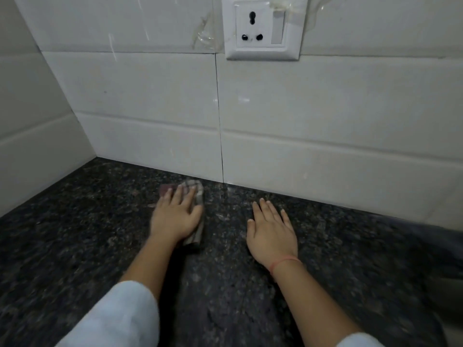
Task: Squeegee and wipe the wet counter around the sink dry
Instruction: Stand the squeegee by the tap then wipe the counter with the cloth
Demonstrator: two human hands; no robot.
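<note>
Dark speckled granite, that's what the surface [250, 284] is, running back to a white tiled wall [325, 116] and into a corner on the left where a second tiled wall [30, 121] meets it. Both hands are down on the stone, palms facing it.

Left hand [175, 216] is pressed flat on top of a checked cloth [196, 194], fingers spread and pointing toward the back wall. So the grip there is open, not clamped or pinched around anything, just pushing the cloth down. The cloth sticks out past the fingertips and along the thumb side, and a bit of it shows under the heel of the hand too. It's close to the wall but I can't tell if it actually touches the tile. It looks a little blurred, so the pattern is hard to read beyond grey-ish checks with a reddish patch at the far left.

Right hand [271, 231] lies flat on bare stone just beside the left one, fingers apart and holding nothing. A thin red thread [284, 262] goes around that wrist. Pale sleeves show on both forearms, the left sleeve [120, 319] much more in view.

Up on the back wall sits a white socket [261, 27] with a switch beside the holes, and some clear plastic film [205, 33] is peeling around its frame. The stone has faint light streaks between the hands.
</note>
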